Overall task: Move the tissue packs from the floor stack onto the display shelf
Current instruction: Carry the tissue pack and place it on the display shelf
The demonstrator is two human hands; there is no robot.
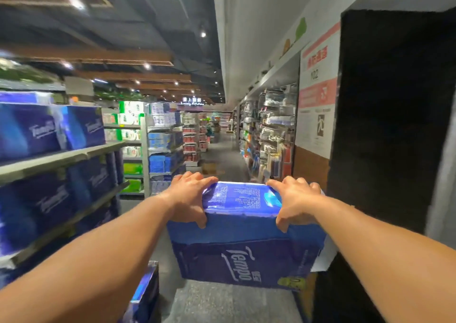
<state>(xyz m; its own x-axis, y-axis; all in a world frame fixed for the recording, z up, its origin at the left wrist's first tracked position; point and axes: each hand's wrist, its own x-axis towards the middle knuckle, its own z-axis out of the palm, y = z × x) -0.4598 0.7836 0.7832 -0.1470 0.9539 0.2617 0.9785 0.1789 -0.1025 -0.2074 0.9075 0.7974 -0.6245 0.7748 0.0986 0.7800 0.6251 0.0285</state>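
I hold a large blue Tempo tissue pack (pixel 244 243) in the air in front of me, above the grey floor. My left hand (pixel 190 195) grips its upper left edge, thumb on the near face. My right hand (pixel 294 203) grips its upper right edge the same way. The display shelf (pixel 61 159) runs along my left, with more blue Tempo packs (pixel 49 130) standing on its upper level and others below. Another blue pack (pixel 145 295) lies low at the bottom left of the view, partly cut off by my left arm.
A black column (pixel 392 125) stands close on my right, beside a wall with a white and pink sign (pixel 317 93). The aisle (pixel 222 155) runs ahead between stocked shelves. A brown box (pixel 209 168) sits on the floor far down the aisle.
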